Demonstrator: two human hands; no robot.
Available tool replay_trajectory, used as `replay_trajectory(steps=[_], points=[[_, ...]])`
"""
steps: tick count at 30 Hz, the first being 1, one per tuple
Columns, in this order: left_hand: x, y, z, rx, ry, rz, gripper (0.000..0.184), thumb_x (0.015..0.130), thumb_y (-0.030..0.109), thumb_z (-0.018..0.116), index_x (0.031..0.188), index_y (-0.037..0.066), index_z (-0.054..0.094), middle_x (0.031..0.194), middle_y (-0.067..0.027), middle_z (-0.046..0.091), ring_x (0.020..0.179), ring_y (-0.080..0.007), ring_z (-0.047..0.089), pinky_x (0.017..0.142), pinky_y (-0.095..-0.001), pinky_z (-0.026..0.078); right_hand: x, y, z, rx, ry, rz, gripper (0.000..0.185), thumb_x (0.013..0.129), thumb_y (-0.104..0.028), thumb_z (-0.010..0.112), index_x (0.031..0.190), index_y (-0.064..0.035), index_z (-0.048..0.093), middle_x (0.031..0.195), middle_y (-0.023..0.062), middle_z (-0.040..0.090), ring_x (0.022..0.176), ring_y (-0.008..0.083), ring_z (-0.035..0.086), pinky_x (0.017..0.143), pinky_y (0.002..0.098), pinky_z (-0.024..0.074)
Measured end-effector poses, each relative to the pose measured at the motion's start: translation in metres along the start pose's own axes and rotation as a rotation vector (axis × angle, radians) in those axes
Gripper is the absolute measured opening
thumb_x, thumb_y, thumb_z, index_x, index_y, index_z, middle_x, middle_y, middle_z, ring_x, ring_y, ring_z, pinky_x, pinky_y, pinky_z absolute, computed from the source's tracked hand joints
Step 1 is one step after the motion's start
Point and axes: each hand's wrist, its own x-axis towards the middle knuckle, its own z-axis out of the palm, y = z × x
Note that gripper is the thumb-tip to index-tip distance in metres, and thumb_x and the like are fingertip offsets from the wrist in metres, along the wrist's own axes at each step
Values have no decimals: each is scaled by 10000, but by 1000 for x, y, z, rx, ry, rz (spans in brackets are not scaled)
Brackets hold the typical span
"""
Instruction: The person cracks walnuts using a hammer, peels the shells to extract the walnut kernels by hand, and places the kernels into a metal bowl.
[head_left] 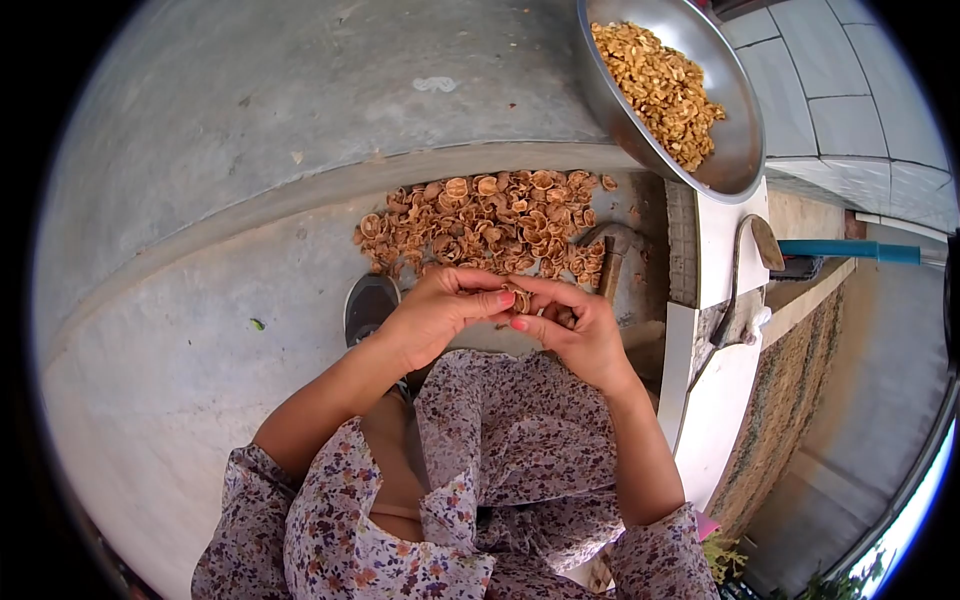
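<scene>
My left hand (450,312) and my right hand (583,335) meet above my lap, thumbs and fingertips pinched on a cracked walnut (519,298). Part of its pale inner shell shows between the fingertips. Something small and brown also shows under the curled fingers of my right hand, too covered to make out. Just beyond both hands, a heap of broken walnut shells (490,225) lies on the concrete floor. A hammer (609,268) rests at the right side of that heap, close to my right hand.
A big metal bowl (742,135) of walnut kernels (660,90) stands at upper right. Beside it, a white ledge (720,250) carries a curved metal tool (738,280). A teal handle (850,250) juts in from the right. My shoe (372,308) is left of the shells.
</scene>
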Motion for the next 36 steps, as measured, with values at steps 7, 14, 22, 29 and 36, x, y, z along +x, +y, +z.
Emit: replay_trajectory(steps=[7, 14, 22, 29, 36], points=[[0, -3, 6, 131, 80, 77, 282, 871, 148, 622, 1087, -33, 611, 938, -94, 652, 856, -146, 623, 786, -282, 514, 3, -3, 9, -324, 159, -212, 295, 805, -52, 672, 1095, -23, 628, 742, 66, 599, 577, 96, 506, 528, 233, 429], [-4, -3, 14, 161, 110, 141, 279, 927, 201, 537, 1062, -30, 613, 930, -77, 650, 842, -135, 625, 752, -276, 524, 1, -2, 24, -234, 310, -124, 198, 821, -69, 654, 1001, 9, 626, 802, 123, 645, 651, 168, 627, 556, 279, 485], [-4, -10, 17, 201, 122, 179, 308, 952, 244, 490, 989, -31, 623, 883, -76, 650, 812, -133, 627, 722, -276, 525, -1, 5, 36, -398, 412, -295, 149, 827, -68, 638, 963, -9, 619, 820, 145, 639, 669, 272, 636, 577, 323, 515], [-7, -10, 23, 133, 198, 200, 316, 959, 264, 479, 919, -11, 628, 808, -32, 623, 736, -94, 583, 683, -256, 506, -2, 7, 44, -513, 466, -401, 147, 823, -62, 640, 962, -17, 622, 799, 137, 634, 633, 263, 630, 514, 317, 506], [-3, -10, 14, 285, 216, 216, 300, 958, 254, 484, 943, -11, 623, 859, -38, 624, 782, -105, 588, 722, -266, 513, 1, -3, 44, -381, 434, -241, 164, 811, -75, 669, 953, -7, 624, 778, 115, 635, 586, 187, 604, 495, 281, 474]])
